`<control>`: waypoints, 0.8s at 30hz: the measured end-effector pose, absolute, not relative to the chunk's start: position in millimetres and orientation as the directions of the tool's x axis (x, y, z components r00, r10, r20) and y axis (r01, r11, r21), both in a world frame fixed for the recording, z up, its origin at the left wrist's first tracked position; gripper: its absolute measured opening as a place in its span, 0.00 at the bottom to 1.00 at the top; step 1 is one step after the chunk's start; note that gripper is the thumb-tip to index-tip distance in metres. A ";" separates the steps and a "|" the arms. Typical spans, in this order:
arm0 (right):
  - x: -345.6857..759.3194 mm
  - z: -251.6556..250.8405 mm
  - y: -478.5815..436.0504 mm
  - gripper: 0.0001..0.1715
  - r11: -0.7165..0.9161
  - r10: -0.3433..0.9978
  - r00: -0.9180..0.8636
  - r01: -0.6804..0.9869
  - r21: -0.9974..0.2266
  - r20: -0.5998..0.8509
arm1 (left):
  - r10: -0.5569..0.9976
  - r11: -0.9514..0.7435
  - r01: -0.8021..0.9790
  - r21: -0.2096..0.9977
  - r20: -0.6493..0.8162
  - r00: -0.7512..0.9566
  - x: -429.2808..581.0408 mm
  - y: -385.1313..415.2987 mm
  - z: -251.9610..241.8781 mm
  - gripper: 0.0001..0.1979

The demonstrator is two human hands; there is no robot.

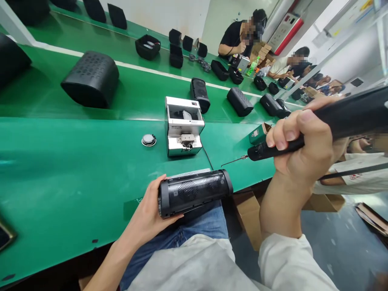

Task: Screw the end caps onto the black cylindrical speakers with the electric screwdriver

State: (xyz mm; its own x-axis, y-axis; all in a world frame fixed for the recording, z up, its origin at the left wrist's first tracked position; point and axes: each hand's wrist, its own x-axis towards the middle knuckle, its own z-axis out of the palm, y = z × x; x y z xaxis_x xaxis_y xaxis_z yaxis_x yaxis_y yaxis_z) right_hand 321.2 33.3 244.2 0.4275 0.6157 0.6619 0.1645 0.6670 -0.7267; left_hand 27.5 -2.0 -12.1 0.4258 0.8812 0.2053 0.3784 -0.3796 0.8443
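A black speaker housing [194,192] with two perforated round grilles lies on its side at the table's front edge, above my lap. My left hand [151,210] grips its left end, thumb below and fingers along the top. Raised on the right, my right hand [306,141] is wrapped round a black electric screwdriver [275,150]. Its long thin bit points left, with the tip apart from the housing and a little above its right end. Behind the housing stands a silver screw feeder [185,128]. A round speaker driver [148,140] lies to the feeder's left.
A green box [259,133] stands right of the feeder. Several black speaker shells, one large shell [92,79] among them, sit along the green bench [75,161]. Co-workers, including a person in black [232,38], sit further along. A cardboard box [248,216] is below the edge.
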 end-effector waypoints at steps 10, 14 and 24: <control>329.0 242.0 19.6 0.11 0.629 0.615 0.472 0.190 -0.754 0.632 | 0.883 -0.380 0.395 0.837 0.201 0.424 26.7 -3.1 -12.0 0.56; 330.9 240.7 17.9 0.10 0.648 0.599 0.459 0.203 -0.734 0.656 | 0.884 -0.381 0.394 0.836 0.204 0.420 25.7 -3.5 -11.7 0.56; 337.7 220.5 27.1 0.11 0.660 0.644 0.367 0.177 -0.730 0.671 | 0.891 -0.362 0.403 0.841 0.184 0.415 26.6 -3.4 -10.6 0.55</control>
State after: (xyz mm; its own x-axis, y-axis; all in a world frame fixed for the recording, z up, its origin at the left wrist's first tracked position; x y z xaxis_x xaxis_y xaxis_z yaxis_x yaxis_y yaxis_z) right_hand 337.7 27.1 220.5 0.3669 0.6439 0.6714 0.1765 0.6604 -0.7299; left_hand 26.6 -3.4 -10.6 0.4154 0.8907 0.1845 0.4030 -0.3620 0.8406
